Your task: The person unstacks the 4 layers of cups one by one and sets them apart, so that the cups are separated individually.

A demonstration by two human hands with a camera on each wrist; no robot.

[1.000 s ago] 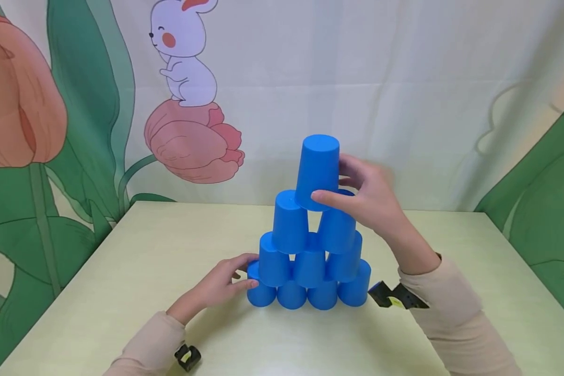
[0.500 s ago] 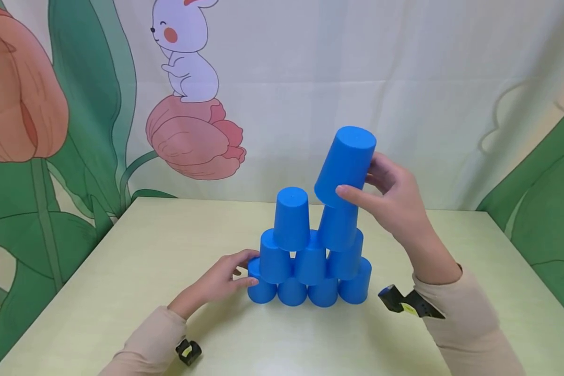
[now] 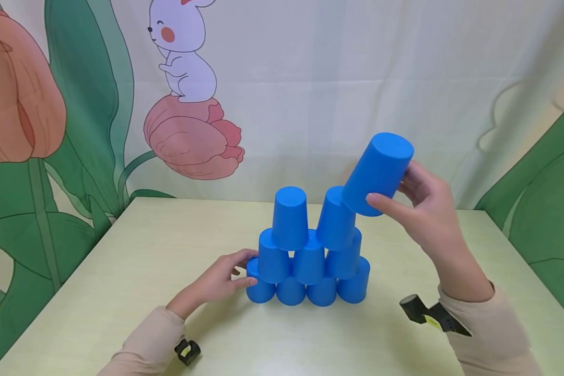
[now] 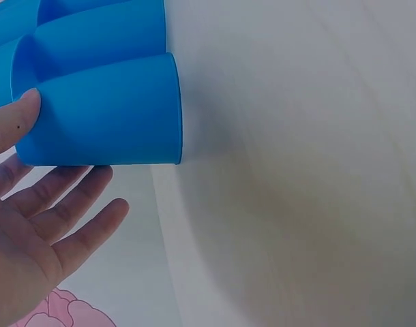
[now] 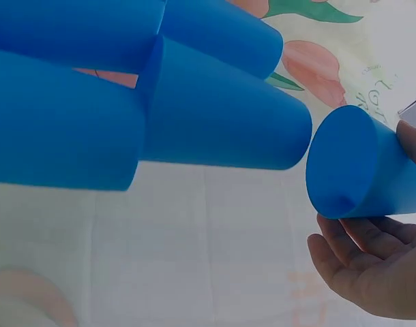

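Blue upside-down cups stand in a stepped stack of three rows in the head view. My right hand holds a tilted blue cup, thumb in front and fingers behind, beside the right top-row cup. In the right wrist view this held cup shows its open mouth towards the stack. The other top-row cup stands to the left, with a gap between the two. At the bottom left, my left hand holds the end cup between thumb and fingers; some fingers are partly hidden behind it.
The stack stands on a pale table. Behind it hangs a white curtain printed with a rabbit and flowers. A dark wrist device sits by the left sleeve, another by the right.
My right hand has lifted the top cup off the two cups under it and moved it to the right, tilting it. My left hand has stayed at the bottom-left cup.
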